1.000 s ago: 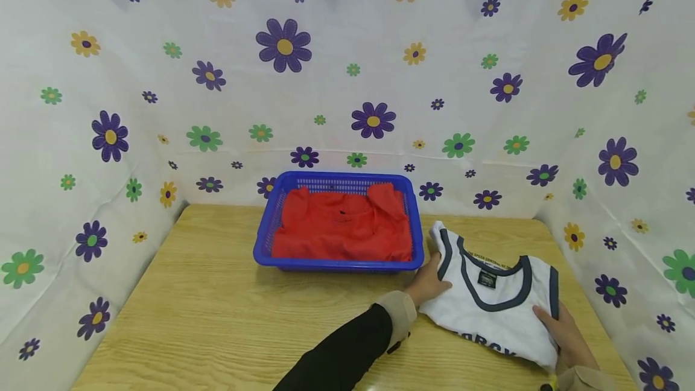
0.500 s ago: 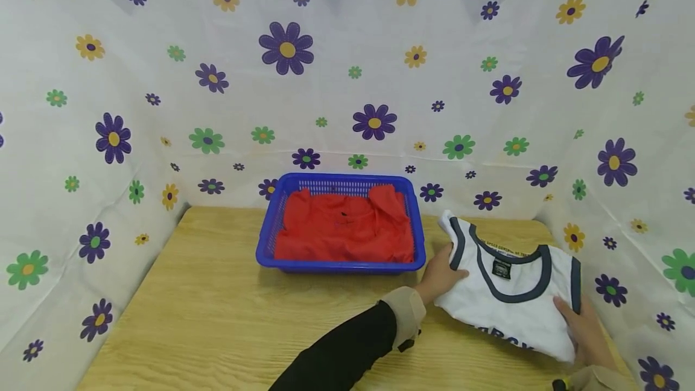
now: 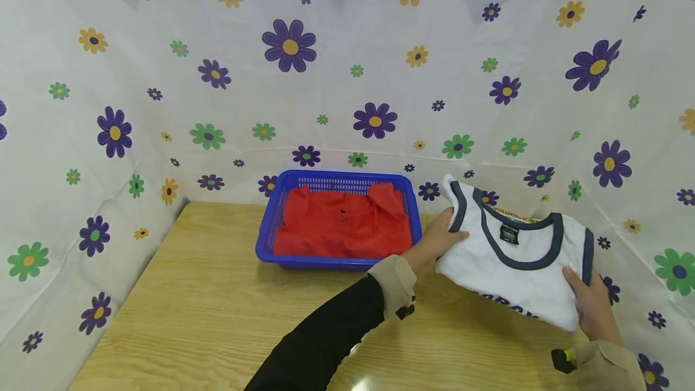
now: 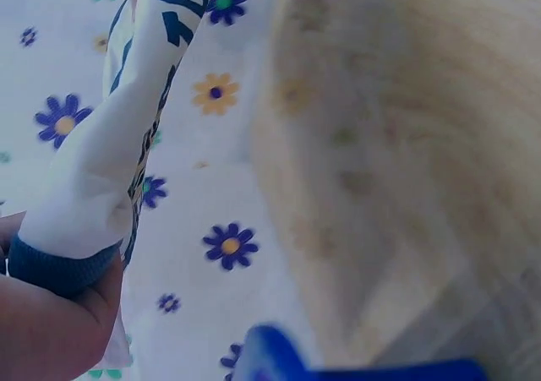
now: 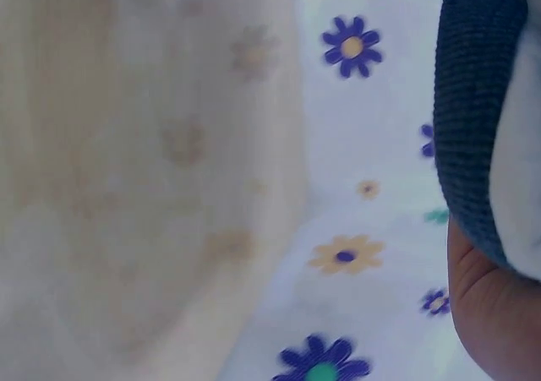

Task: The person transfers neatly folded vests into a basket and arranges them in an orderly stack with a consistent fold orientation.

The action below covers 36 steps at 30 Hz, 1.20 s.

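Note:
A folded white sleeveless shirt [image 3: 510,258] with dark trim at the neck and armholes is held up above the right part of the table. My left hand [image 3: 432,240] grips its left side by the dark armhole edge, thumb on the front. On the opposite side my right hand [image 3: 592,303] pinches the other armhole edge. The left wrist view shows the shirt [image 4: 84,170] nearly edge-on, with dark lettering along it. In the right wrist view only part of the right hand [image 5: 490,305] and the dark trim show. A black label sits inside the neck.
Left of the shirt, a blue plastic basket [image 3: 339,263] stands at the table's back edge with a folded red garment [image 3: 347,228] inside. My left forearm crosses in front of it. A flower-patterned white sheet [image 3: 326,89] hangs behind and along both sides of the wooden table [image 3: 217,318].
Both hands have raised the white sleeveless shirt off the table and carried it slightly right and away from me. The basket and red garment have stayed put.

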{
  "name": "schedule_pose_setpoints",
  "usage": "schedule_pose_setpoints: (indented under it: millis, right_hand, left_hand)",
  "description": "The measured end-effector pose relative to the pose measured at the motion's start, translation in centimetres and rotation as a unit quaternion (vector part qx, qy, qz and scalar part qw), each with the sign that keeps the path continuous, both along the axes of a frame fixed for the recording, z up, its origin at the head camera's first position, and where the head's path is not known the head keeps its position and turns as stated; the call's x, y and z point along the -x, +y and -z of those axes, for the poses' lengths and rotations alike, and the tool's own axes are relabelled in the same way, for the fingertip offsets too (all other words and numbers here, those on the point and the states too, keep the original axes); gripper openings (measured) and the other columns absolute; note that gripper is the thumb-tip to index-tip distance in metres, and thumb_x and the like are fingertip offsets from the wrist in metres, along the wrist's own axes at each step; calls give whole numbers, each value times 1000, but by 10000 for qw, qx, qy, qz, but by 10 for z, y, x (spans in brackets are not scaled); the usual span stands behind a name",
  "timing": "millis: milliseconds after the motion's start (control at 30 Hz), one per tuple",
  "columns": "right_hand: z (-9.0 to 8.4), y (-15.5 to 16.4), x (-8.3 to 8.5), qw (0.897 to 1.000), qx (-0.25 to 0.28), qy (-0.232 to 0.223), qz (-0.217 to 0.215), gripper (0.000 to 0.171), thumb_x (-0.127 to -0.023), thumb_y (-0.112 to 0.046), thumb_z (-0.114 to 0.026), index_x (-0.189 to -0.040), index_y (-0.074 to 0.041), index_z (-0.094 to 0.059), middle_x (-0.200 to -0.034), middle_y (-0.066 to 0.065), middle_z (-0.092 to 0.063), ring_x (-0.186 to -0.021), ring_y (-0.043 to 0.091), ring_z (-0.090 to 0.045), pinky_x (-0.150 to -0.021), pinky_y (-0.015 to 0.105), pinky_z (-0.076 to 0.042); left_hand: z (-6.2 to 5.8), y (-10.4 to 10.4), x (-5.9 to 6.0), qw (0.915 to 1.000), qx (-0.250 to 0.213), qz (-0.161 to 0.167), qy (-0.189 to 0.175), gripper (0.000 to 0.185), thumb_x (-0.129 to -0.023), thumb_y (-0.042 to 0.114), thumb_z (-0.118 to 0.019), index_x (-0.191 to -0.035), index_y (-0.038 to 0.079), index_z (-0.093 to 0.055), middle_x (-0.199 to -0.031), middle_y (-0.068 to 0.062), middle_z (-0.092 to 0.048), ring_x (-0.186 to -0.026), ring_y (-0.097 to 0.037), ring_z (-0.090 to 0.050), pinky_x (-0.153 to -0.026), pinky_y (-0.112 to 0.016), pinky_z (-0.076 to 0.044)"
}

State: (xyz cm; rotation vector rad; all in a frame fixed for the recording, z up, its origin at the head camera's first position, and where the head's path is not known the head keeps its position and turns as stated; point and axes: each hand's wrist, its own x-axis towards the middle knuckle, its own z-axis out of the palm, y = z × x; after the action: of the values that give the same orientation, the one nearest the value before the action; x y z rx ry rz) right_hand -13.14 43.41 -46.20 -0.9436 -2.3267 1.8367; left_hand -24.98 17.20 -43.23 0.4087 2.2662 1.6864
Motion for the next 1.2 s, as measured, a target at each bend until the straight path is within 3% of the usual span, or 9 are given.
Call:
schedule_pose_setpoints:
  millis: [167, 267, 400, 500, 633, 767, 1000, 1100, 1200]
  right_hand:
    - [-20, -11, 13, 9994, 170, 214, -200, 77, -92, -51, -46, -152, -27, -4, -157, 2, -12, -130, 21, -29, -115, 44, -20]
    - [-30, -19, 22, 9971, 239, 569, -441, 75, -93, -48, -49, -152, -26, -8, -150, 2, -22, -110, 6, -41, -100, 24, -36]
    - [-42, -33, 37, 9932, 276, 926, -646, 73, -93, -44, -52, -152, -24, -14, -145, 5, -28, -99, -1, -42, -82, 12, -38]
    - [-50, -47, 47, 9931, 195, 837, -797, 75, -92, -48, -51, -152, -24, -13, -145, 7, -27, -101, 1, -41, -91, 20, -37]
    - [-57, -63, 59, 9902, 339, 892, -1020, 76, -91, -48, -52, -152, -23, -13, -125, -3, -43, -94, 0, -44, -83, 19, -42]
    - [-61, -79, 72, 9864, 292, 1031, -1242, 75, -92, -46, -52, -151, -17, -15, -108, -16, -42, -90, 1, -46, -72, 12, -43]
    - [-63, -116, 95, 9822, 283, 967, -1585, 72, -94, -44, -49, -150, -12, -16, -113, -10, -42, -94, 3, -45, -81, 17, -41]
    - [-63, -131, 104, 9802, 379, 922, -1713, 71, -96, -41, -47, -150, -10, -13, -128, 3, -41, -104, 8, -44, -97, 27, -38]
    - [-62, -146, 112, 9777, 435, 799, -1894, 72, -97, -41, -43, -152, -12, -6, -146, 15, -27, -118, 19, -38, -108, 41, -30]
  left_hand:
    - [-16, -18, 12, 9981, -471, -116, -380, 63, -86, 11, -66, -143, 13, -38, -135, -11, -53, -121, -25, -51, -101, -39, -44]
    - [-22, -33, 19, 9954, -610, -299, -678, 66, -87, 13, -66, -146, 14, -35, -140, -10, -48, -125, -26, -48, -104, -41, -41]
    - [-30, -58, 28, 9930, -697, -391, -866, 64, -88, 16, -65, -145, 13, -35, -139, -10, -49, -124, -26, -49, -106, -42, -40]
    - [-32, -74, 34, 9914, -862, -401, -897, 59, -89, 15, -64, -142, 11, -39, -133, -11, -54, -117, -27, -55, -103, -41, -43]
    - [-34, -94, 38, 9882, -1044, -540, -980, 59, -89, 14, -63, -143, 13, -38, -133, -11, -54, -115, -28, -56, -101, -42, -45]
    - [-34, -115, 44, 9843, -1210, -644, -1110, 60, -91, 13, -61, -144, 14, -35, -137, -11, -51, -119, -29, -54, -103, -44, -43]
    - [-28, -154, 54, 9818, -1151, -943, -1177, 59, -92, 14, -60, -144, 16, -34, -140, -10, -48, -124, -29, -50, -106, -45, -40]
    - [-25, -171, 56, 9818, -1108, -1013, -1166, 59, -92, 15, -60, -145, 16, -33, -141, -10, -47, -125, -30, -49, -106, -46, -39]
    - [-22, -187, 57, 9812, -1084, -1075, -1181, 60, -92, 16, -59, -146, 17, -31, -142, -10, -46, -127, -30, -48, -106, -47, -38]
